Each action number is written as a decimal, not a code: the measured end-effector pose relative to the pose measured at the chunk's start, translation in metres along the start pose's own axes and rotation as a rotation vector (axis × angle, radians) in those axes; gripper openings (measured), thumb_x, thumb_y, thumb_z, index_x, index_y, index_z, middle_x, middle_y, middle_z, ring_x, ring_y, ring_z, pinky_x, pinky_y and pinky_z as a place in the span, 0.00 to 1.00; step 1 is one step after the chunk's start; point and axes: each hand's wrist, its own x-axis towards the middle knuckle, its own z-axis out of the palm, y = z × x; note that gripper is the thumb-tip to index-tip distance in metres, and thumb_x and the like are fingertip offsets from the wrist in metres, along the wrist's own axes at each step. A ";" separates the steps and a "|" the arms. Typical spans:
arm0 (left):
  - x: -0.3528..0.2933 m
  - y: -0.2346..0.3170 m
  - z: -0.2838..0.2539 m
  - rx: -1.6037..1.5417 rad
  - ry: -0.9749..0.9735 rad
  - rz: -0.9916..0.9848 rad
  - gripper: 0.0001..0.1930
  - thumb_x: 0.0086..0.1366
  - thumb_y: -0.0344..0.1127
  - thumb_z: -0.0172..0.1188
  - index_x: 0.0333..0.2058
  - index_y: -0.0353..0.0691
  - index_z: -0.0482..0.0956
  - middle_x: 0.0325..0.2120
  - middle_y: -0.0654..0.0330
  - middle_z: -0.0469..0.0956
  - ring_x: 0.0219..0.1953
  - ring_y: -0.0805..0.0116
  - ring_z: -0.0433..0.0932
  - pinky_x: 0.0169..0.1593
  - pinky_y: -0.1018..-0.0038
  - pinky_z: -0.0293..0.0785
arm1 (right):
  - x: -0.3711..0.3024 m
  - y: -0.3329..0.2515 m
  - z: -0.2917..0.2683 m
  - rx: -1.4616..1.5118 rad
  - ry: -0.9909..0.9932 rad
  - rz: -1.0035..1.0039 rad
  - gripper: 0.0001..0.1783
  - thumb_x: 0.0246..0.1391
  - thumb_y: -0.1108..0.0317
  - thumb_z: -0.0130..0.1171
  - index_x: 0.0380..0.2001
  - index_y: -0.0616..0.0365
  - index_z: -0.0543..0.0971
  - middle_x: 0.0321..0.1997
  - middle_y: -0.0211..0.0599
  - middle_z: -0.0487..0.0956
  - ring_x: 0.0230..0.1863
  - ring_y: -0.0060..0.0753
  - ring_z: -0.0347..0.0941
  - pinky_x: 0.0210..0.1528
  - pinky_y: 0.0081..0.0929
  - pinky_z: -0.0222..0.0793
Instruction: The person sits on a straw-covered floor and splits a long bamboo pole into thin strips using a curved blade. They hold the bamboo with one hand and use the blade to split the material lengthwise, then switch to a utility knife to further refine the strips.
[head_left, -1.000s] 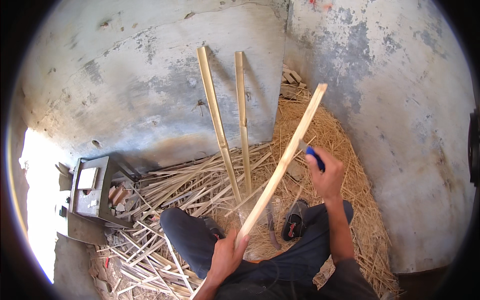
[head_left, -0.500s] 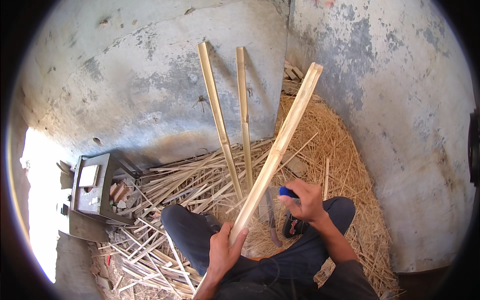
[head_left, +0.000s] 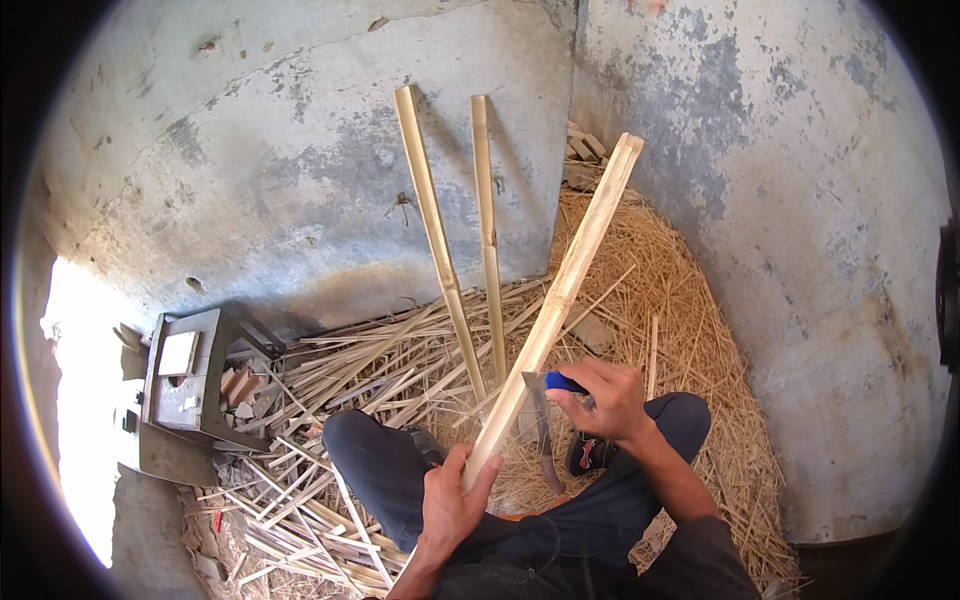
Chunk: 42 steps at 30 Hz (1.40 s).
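Note:
My left hand point(head_left: 455, 500) is wrapped round the lower part of a long split bamboo strip point(head_left: 560, 290), which slants up and away to the right. A raised node crosses the strip about halfway along. In my right hand point(head_left: 612, 398) is a knife point(head_left: 566, 382) with a blue handle. Its short, dark blade lies against the strip's right edge, above my left hand; whether it cuts in, I cannot tell. Below my right hand, between my legs, a long curved dark blade point(head_left: 546, 450) stands or lies on the ground.
Two more bamboo strips point(head_left: 428, 195) lean on the grey wall ahead. Thin bamboo slivers point(head_left: 340, 365) lie heaped to the left, beside a dark box-like cabinet point(head_left: 200, 380) with broken pieces in it. Straw-like shavings point(head_left: 660, 270) cover the floor on the right, up against the right wall.
My right hand has shifted slightly left, bringing the knife blade from clear of the bamboo strip onto its edge. The strip's upper end has dipped a little; my left hand keeps its grip.

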 end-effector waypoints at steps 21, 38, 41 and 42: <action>-0.023 -0.043 -0.018 -0.030 -0.276 -0.136 0.21 0.68 0.46 0.70 0.47 0.32 0.79 0.26 0.45 0.84 0.30 0.53 0.87 0.35 0.64 0.78 | 0.020 0.065 -0.015 -0.002 0.167 0.338 0.17 0.63 0.58 0.66 0.40 0.63 0.83 0.31 0.44 0.84 0.29 0.37 0.81 0.33 0.31 0.74; 0.055 0.013 0.036 -0.254 -0.123 0.035 0.22 0.68 0.36 0.69 0.57 0.31 0.80 0.40 0.45 0.86 0.40 0.54 0.87 0.46 0.66 0.79 | 0.028 0.057 -0.038 -0.101 0.194 0.164 0.19 0.62 0.53 0.66 0.40 0.60 0.85 0.33 0.41 0.86 0.29 0.38 0.85 0.31 0.30 0.78; 0.051 0.004 0.043 -0.150 0.012 0.247 0.20 0.68 0.35 0.69 0.54 0.29 0.82 0.38 0.44 0.85 0.38 0.53 0.86 0.44 0.67 0.79 | 0.023 0.063 -0.043 -0.171 0.127 0.173 0.19 0.62 0.52 0.67 0.40 0.59 0.85 0.34 0.42 0.86 0.30 0.37 0.85 0.32 0.29 0.79; 0.049 0.005 0.043 -0.144 0.037 0.272 0.20 0.68 0.35 0.69 0.53 0.29 0.82 0.38 0.43 0.85 0.38 0.53 0.86 0.44 0.67 0.79 | 0.022 0.063 -0.043 -0.181 0.115 0.171 0.20 0.62 0.51 0.67 0.40 0.59 0.86 0.35 0.42 0.87 0.30 0.38 0.85 0.32 0.30 0.79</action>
